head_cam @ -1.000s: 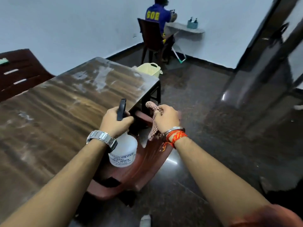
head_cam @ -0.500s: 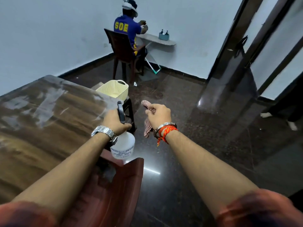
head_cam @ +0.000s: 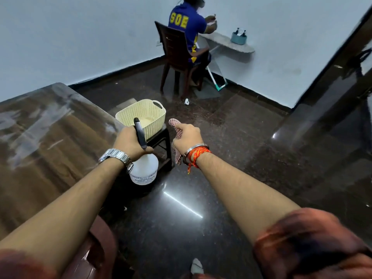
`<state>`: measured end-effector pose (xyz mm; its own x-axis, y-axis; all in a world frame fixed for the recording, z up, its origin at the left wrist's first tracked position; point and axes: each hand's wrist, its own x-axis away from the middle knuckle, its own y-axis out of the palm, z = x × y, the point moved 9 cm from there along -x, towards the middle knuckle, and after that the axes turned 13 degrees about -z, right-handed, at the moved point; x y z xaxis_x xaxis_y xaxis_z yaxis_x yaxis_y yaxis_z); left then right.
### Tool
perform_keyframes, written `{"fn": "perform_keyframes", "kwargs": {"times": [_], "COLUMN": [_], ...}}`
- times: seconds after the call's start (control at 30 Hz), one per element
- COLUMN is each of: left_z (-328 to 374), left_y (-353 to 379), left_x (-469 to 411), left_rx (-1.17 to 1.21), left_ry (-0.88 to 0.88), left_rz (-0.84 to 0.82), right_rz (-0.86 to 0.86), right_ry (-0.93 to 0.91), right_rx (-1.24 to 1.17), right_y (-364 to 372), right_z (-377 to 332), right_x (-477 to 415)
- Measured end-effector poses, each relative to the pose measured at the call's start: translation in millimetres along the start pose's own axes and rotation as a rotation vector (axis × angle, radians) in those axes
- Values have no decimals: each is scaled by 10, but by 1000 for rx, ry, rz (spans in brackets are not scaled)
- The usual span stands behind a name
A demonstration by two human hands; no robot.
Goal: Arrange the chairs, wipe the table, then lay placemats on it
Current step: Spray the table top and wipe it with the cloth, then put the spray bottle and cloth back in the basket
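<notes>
At six o'clock a chair (head_cam: 96,244) stands against the counter (head_cam: 50,150), whose top at nine o'clock shows wet streaks. In the centre the left hand (head_cam: 130,142) has its grip closed round a sprayer (head_cam: 144,168) and the right hand (head_cam: 188,137) has its grip bunched on a cloth (head_cam: 177,146), both off the counter's corner. The step seems to be putting these away in the basket (head_cam: 142,116) on a stool (head_cam: 161,141) at twelve o'clock: lower the sprayer upright, drop the cloth beside it; no placemats show.
</notes>
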<state>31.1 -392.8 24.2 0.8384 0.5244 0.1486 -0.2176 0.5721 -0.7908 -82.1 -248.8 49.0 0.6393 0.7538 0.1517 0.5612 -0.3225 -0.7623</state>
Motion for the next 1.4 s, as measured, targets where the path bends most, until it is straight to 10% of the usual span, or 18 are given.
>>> {"fn": "perform_keyframes", "kwargs": {"times": [0.77,1.4], "left_z": [-1089,-2547], "left_y": [-477,494], "left_x": [-3163,-4165], "left_rx": [208,370], "left_ry": [-293,-800], "left_rz": [116,57], "right_rz": [-240,-808], "right_ry": [-34,-193], "right_rx": [44,263], "right_y": [449,2082], "right_z": [390,913], "right_x": [-4118,-6003]}}
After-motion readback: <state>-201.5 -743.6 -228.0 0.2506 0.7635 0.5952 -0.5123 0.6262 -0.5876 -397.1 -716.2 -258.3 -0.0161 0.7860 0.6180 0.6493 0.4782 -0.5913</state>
